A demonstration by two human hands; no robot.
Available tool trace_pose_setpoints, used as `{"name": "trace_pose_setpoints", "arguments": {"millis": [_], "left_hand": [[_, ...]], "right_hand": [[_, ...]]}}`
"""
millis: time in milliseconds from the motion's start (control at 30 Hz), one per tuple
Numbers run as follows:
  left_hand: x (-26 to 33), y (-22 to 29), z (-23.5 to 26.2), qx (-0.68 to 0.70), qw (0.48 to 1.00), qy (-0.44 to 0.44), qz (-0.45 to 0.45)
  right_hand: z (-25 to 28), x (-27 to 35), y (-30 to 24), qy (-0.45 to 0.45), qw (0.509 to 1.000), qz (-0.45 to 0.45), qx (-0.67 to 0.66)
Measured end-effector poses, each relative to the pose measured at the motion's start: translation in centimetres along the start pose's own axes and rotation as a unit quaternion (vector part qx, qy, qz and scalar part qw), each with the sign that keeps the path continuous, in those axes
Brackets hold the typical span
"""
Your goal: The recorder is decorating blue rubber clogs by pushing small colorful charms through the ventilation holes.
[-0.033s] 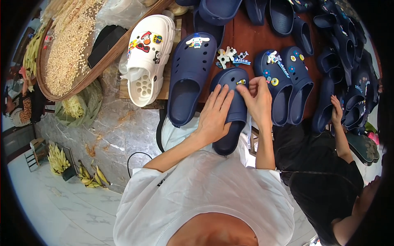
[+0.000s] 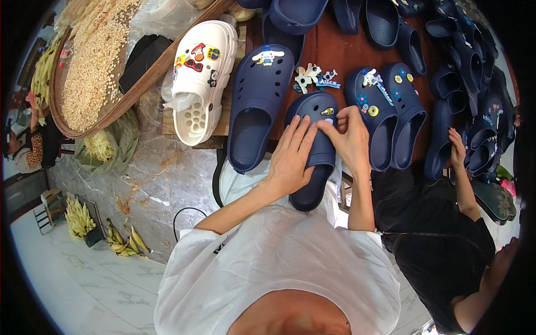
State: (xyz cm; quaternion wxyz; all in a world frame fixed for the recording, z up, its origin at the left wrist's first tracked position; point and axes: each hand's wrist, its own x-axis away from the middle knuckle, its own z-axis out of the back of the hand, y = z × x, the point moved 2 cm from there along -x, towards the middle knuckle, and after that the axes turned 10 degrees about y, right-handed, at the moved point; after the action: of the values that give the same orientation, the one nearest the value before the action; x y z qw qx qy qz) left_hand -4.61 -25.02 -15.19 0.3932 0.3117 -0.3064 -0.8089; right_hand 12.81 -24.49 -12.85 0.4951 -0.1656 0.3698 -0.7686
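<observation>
A navy clog [image 2: 314, 192] lies in front of me, its toe toward the table and its heel over my lap. My left hand [image 2: 287, 159] holds it from the left, fingers stretched across its upper and thumb by the foot opening. At the toe, my right hand [image 2: 350, 134] is closed in a pinch, thumb tip on the clog's top beside a small pale piece. What the fingers grip is mostly hidden. A bottle-shaped shoe charm [image 2: 327, 111] sits just beyond that thumb. Past the toe lie several loose shoe charms [image 2: 307, 77], white and blue.
To the left stand another navy clog [image 2: 254, 120] and a white clog [image 2: 204, 84] with charms. A decorated navy pair [image 2: 385, 120] is on the right. More clogs crowd the wooden table [image 2: 329, 50]. A tray of kernels [image 2: 92, 84] is far left; another person's hand [image 2: 458, 148] touches a clog.
My right thumb has shifted slightly toward me and left on the clog's toe, and a small pale piece now shows beside it. My left hand stays put.
</observation>
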Motion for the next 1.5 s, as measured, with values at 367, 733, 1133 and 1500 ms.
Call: {"name": "trace_pose_setpoints", "arguments": {"millis": [367, 733, 1133, 1500], "left_hand": [[0.2, -0.1, -0.4, -0.007, 1.000, -0.001, -0.002], [0.8, -0.8, 0.2, 0.042, 0.999, 0.013, -0.013], [3.0, -1.5, 2.1, 0.134, 0.988, 0.056, 0.058], [1.6, -1.8, 1.1, 0.052, 0.994, 0.094, 0.023]], "right_hand": [[-1.1, 0.1, 0.9, 0.018, 0.990, 0.098, 0.099], [-2.0, -4.4, 1.0, 0.090, 0.990, 0.092, -0.063], [-2.4, -4.1, 3.5, -0.087, 0.970, -0.025, -0.226], [-3.8, -4.0, 4.8, -0.122, 0.958, -0.104, -0.239]]}}
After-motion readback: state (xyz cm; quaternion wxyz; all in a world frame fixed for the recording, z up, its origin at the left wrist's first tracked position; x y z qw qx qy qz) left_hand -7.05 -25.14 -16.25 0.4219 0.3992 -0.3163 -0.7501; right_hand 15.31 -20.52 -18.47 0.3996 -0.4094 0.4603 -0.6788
